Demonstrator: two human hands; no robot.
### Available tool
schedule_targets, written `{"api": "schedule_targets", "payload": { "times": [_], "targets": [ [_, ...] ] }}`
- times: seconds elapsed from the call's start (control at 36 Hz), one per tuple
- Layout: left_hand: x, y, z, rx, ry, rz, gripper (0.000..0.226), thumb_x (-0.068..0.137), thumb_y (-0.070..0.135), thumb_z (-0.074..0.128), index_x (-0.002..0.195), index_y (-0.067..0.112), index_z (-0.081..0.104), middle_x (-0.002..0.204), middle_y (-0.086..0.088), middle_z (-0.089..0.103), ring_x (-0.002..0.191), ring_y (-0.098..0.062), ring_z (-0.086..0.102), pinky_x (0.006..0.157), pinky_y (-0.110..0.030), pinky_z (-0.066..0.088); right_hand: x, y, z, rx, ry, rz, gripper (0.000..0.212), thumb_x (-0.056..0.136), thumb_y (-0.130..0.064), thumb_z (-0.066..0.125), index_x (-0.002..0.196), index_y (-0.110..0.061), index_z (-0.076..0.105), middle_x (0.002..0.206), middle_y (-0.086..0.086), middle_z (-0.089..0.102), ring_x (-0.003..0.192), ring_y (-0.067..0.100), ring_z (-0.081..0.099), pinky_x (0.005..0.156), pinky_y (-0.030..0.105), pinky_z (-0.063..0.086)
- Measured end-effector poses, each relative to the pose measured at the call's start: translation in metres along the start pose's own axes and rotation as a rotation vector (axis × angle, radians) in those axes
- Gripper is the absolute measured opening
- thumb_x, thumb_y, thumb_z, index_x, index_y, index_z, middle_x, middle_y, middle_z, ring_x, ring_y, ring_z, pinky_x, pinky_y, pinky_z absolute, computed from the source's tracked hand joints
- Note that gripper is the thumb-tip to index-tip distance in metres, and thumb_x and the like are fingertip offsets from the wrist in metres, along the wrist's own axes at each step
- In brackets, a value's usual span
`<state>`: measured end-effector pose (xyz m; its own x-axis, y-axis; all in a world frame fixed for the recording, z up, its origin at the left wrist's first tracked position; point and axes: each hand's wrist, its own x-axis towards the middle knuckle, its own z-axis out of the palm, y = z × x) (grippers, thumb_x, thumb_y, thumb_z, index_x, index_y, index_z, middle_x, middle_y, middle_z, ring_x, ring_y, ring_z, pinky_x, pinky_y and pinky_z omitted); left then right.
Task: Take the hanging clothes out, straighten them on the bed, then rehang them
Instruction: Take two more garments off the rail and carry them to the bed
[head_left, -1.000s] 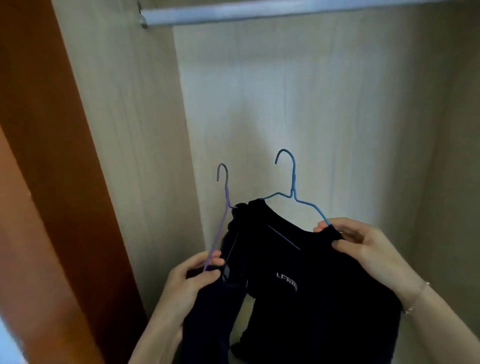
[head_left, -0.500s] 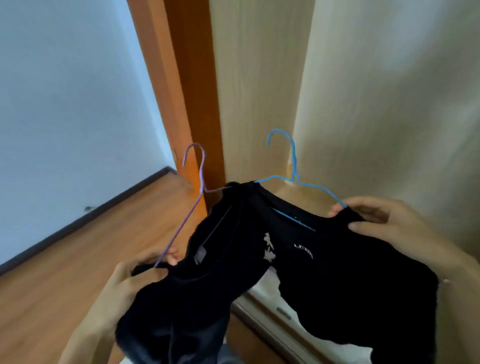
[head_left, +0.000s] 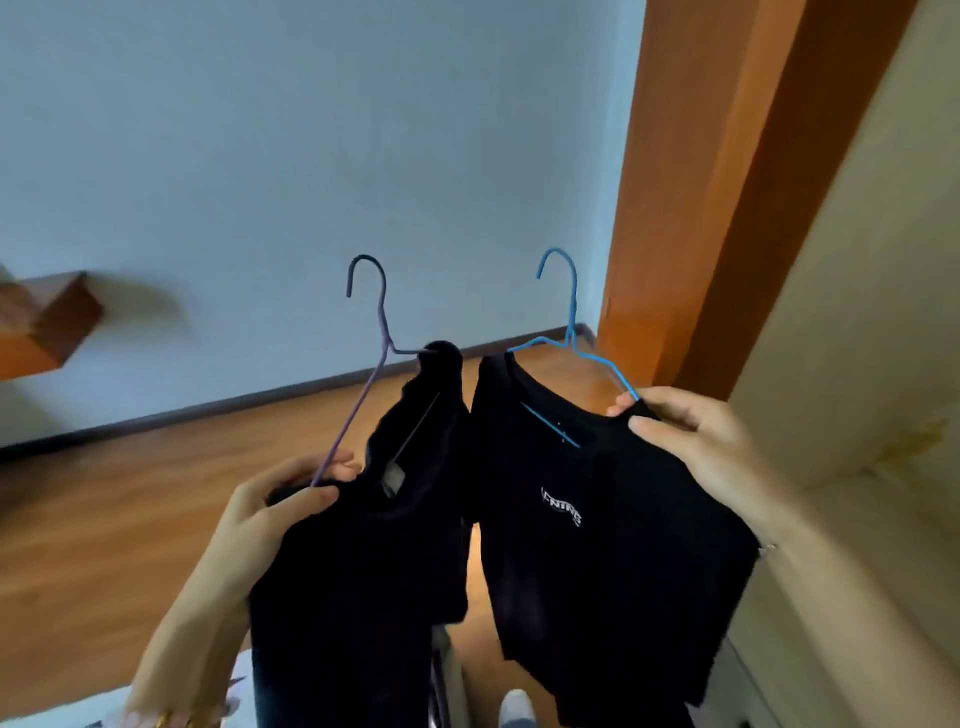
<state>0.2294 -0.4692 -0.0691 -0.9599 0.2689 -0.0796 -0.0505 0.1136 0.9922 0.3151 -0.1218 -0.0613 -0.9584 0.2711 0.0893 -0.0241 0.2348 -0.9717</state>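
Pale wall filling everything left of the orange wardrobe post, with wooden floor beneath, running up to the post's foot. Beige panel on the post's far right side. Two dark garments clear of the wardrobe and held in the air, both left of the post and below its middle. Black logo shirt nearer the post, second black shirt just beyond it, shoulders close together. Right hand closest to the post, thumb and fingers pinching the logo shirt's shoulder together with the wire under it. Left hand farther from the post, thumb pressed against curled fingers, nipping the other shirt's shoulder and its wire. Blue hanger rising from the near shirt's collar, hook free and almost against the post. Purple hanger tilted, half pulled out of its neckline, hook also free. Small white logo on the near shirt's chest. By the look of it, taking-out finished for these two at least — carrying to the bed, smoothing flat and rehanging all left to do. No bed to be made out from here.
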Motion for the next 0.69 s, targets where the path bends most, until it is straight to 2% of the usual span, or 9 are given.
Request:
{"api": "schedule_targets", "payload": {
  "times": [0.03,0.08,0.22,0.31,0.42,0.5,0.58,0.64,0.69],
  "targets": [
    [0.006,0.002,-0.003,-0.017,0.0,0.019,0.031,0.087,-0.011,0.055,0.097,0.011,0.074,0.086,-0.006,0.077,0.074,-0.017,0.074,0.061,-0.019,0.059,0.012,-0.005,0.004,0.006,0.005,-0.024,0.028,0.087,-0.003,0.058,0.088,-0.026,0.073,0.099,-0.009,0.073,0.096,0.005,0.066,0.089,0.019,0.048],
    [0.017,0.011,-0.007,-0.027,0.1,0.055,0.034,0.087,-0.013,0.054,0.089,0.014,0.076,0.081,-0.006,0.076,0.067,-0.015,0.072,0.057,-0.016,0.057,0.036,-0.015,0.01,0.031,0.007,-0.074,0.026,0.087,-0.002,0.057,0.091,-0.023,0.072,0.099,-0.01,0.073,0.095,0.002,0.066,0.083,0.011,0.05],
    [0.068,0.018,-0.019,-0.068,0.212,0.11,0.038,0.086,-0.012,0.057,0.073,0.019,0.075,0.075,0.002,0.074,0.064,-0.012,0.071,0.055,-0.016,0.056,0.108,-0.022,0.019,0.006,-0.002,-0.147,0.025,0.088,-0.001,0.056,0.096,-0.02,0.071,0.094,-0.011,0.073,0.089,-0.004,0.065,0.069,0.003,0.047],
    [0.11,0.008,-0.025,-0.091,0.306,0.099,0.035,0.086,-0.01,0.059,0.069,0.018,0.072,0.085,0.003,0.074,0.072,-0.013,0.07,0.058,-0.015,0.055,0.161,-0.012,0.028,0.019,-0.026,-0.126,0.026,0.089,-0.001,0.055,0.095,-0.021,0.071,0.092,-0.01,0.073,0.085,-0.004,0.066,0.065,0.004,0.048],
    [0.172,-0.003,-0.03,-0.102,0.42,0.044,0.021,0.085,-0.009,0.063,0.075,0.008,0.067,0.079,0.003,0.072,0.073,-0.017,0.065,0.065,-0.025,0.053,0.236,0.004,0.05,-0.032,-0.092,-0.093,0.025,0.088,-0.002,0.057,0.093,-0.021,0.071,0.096,-0.012,0.073,0.09,-0.001,0.066,0.073,0.008,0.051],
    [0.213,-0.003,-0.04,-0.073,0.487,0.004,0.012,0.082,-0.005,0.07,0.078,0.006,0.069,0.076,0.0,0.072,0.077,-0.023,0.066,0.076,-0.036,0.052,0.29,0.015,0.066,-0.09,-0.156,-0.07,0.025,0.089,-0.006,0.057,0.094,-0.025,0.072,0.101,-0.013,0.071,0.099,0.003,0.065,0.088,0.021,0.052],
    [0.247,-0.004,-0.051,-0.068,0.514,-0.012,0.01,0.079,-0.003,0.073,0.077,0.007,0.07,0.075,-0.003,0.07,0.076,-0.022,0.065,0.075,-0.036,0.049,0.346,0.022,0.084,-0.15,-0.202,-0.061,0.022,0.09,-0.015,0.057,0.099,-0.029,0.071,0.105,-0.015,0.07,0.105,0.005,0.062,0.096,0.03,0.046],
    [0.264,-0.006,-0.058,-0.071,0.548,-0.041,0.011,0.08,-0.003,0.072,0.078,0.008,0.071,0.076,-0.004,0.071,0.077,-0.021,0.066,0.075,-0.035,0.049,0.38,0.021,0.102,-0.113,-0.215,-0.048,0.021,0.089,-0.012,0.057,0.096,-0.026,0.072,0.103,-0.014,0.07,0.102,0.003,0.063,0.094,0.02,0.047],
    [0.275,-0.009,-0.066,-0.082,0.59,-0.075,0.016,0.082,-0.006,0.069,0.079,0.01,0.074,0.083,-0.004,0.075,0.079,-0.017,0.069,0.077,-0.032,0.052,0.411,0.017,0.123,-0.101,-0.253,-0.055,0.021,0.089,-0.006,0.057,0.093,-0.02,0.071,0.1,-0.015,0.07,0.095,-0.004,0.063,0.081,0.002,0.044]
  ]
}}
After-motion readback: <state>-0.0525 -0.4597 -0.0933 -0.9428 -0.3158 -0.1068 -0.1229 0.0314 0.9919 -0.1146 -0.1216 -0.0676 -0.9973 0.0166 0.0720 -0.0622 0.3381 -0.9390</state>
